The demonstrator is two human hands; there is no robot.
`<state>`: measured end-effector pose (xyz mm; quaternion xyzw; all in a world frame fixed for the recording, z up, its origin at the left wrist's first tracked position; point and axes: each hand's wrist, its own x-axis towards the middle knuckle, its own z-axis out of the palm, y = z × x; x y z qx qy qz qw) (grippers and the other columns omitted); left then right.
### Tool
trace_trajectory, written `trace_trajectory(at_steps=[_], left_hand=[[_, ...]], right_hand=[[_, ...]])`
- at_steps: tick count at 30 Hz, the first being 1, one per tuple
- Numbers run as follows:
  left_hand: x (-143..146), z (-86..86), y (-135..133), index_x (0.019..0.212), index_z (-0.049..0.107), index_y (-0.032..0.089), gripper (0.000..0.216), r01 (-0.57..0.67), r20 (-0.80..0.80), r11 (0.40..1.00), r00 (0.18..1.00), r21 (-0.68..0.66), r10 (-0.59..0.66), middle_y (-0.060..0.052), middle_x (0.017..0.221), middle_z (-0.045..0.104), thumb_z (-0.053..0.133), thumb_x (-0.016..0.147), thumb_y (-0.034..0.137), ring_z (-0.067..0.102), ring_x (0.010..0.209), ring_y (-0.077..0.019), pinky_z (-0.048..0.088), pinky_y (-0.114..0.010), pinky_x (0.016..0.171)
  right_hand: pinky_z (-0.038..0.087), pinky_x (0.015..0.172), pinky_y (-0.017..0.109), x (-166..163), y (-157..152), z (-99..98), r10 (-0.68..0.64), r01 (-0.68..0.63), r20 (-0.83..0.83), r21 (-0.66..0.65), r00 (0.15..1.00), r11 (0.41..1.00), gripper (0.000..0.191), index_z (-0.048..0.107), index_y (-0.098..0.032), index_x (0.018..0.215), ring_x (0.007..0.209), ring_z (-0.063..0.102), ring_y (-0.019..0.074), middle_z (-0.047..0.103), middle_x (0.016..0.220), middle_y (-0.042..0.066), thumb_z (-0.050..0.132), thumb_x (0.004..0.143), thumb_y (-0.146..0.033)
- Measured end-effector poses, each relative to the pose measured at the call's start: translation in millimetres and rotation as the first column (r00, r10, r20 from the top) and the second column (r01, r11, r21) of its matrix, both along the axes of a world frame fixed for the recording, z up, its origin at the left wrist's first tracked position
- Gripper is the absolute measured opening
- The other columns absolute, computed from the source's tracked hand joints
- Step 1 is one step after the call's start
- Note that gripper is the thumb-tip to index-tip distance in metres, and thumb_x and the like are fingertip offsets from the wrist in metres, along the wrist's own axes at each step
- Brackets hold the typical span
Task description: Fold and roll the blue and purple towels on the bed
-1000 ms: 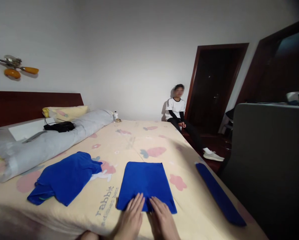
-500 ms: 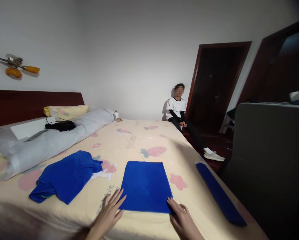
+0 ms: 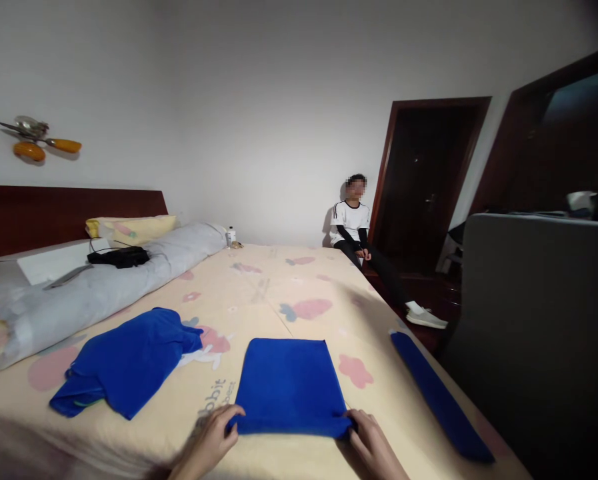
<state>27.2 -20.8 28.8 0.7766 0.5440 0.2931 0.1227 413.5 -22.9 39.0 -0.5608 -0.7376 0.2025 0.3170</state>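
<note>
A blue cloth [image 3: 289,380], laid out as a near square, lies flat on the bed in front of me. Its near edge is turned up into a narrow fold. My left hand [image 3: 217,437] pinches the near left corner, fingers curled over the fold. At the near right corner, my right hand [image 3: 371,441] grips the same edge between thumb and fingers. To the left rests a crumpled blue cloth [image 3: 129,363], apart from my hands. A long, narrow folded blue cloth [image 3: 441,397] lies along the bed's right side.
The bed [image 3: 259,273] has a patterned sheet. A rolled grey quilt [image 3: 179,257] with a black item [image 3: 119,257] on it lies by the headboard [image 3: 69,213]. A person [image 3: 351,217] sits at the far right corner. A dark grey panel [image 3: 539,333] stands on the right.
Both hands have gone from lying flat at the cloth's near corners to pinching them. The near edge is now folded up a little. The view has tilted slightly upward.
</note>
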Motion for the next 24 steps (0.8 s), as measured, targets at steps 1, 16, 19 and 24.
trace_trajectory(at_steps=[1, 16, 19, 24], left_hand=[[0, -3.1, 2, 0.102, 0.069, 0.028, 0.04, -0.027, 0.044, 0.999, 0.999, -0.017, 0.028, 0.0, 0.101, 0.074, 0.046, 0.075, 0.012, 0.068, 0.094, -0.0171, 0.054, -0.027, 0.086], [20, -37.4, 25, 0.11, 0.069, 0.028, 0.042, -0.319, -0.111, 0.888, 0.921, 0.333, 0.372, -0.005, 0.118, 0.07, 0.043, 0.083, 0.01, 0.062, 0.111, -0.0236, 0.049, -0.042, 0.093], [52, -33.1, 13, 0.135, 0.053, 0.028, 0.06, -0.141, -0.209, 0.921, 0.951, 0.362, 0.227, -0.003, 0.14, 0.057, 0.041, 0.081, 0.005, 0.051, 0.128, -0.0213, 0.042, -0.041, 0.105], [106, -35.0, 4, 0.154, 0.012, 0.025, 0.075, 0.144, -0.355, 0.966, 0.933, 0.214, -0.061, -0.005, 0.157, 0.03, 0.045, 0.087, 0.016, 0.035, 0.141, -0.0231, 0.036, -0.041, 0.112]], right_hand=[[0.047, 0.08, 0.034, 1, 2, -2.6, -0.004, 0.004, -0.02, -0.001, 1.0, 1.0, 0.027, 0.066, -0.025, 0.094, 0.086, 0.06, 0.0217, 0.068, 0.089, 0.003, 0.044, 0.089, -0.039], [0.048, 0.086, 0.043, -17, 25, -49.4, -0.399, 0.308, 0.12, 0.452, 0.909, 0.837, 0.029, 0.063, -0.026, 0.11, 0.102, 0.061, 0.0265, 0.066, 0.114, 0.01, 0.044, 0.09, -0.031], [0.047, 0.096, 0.042, -52, 18, -46.1, -0.238, 0.131, 0.176, 0.47, 0.955, 0.873, 0.039, 0.054, -0.028, 0.129, 0.119, 0.057, 0.025, 0.06, 0.133, 0.008, 0.041, 0.093, -0.03], [0.043, 0.106, 0.042, -100, 15, -49.5, 0.093, -0.217, 0.351, 0.332, 0.932, 0.918, 0.057, 0.03, -0.029, 0.149, 0.136, 0.043, 0.024, 0.042, 0.15, 0.005, 0.041, 0.093, -0.031]])
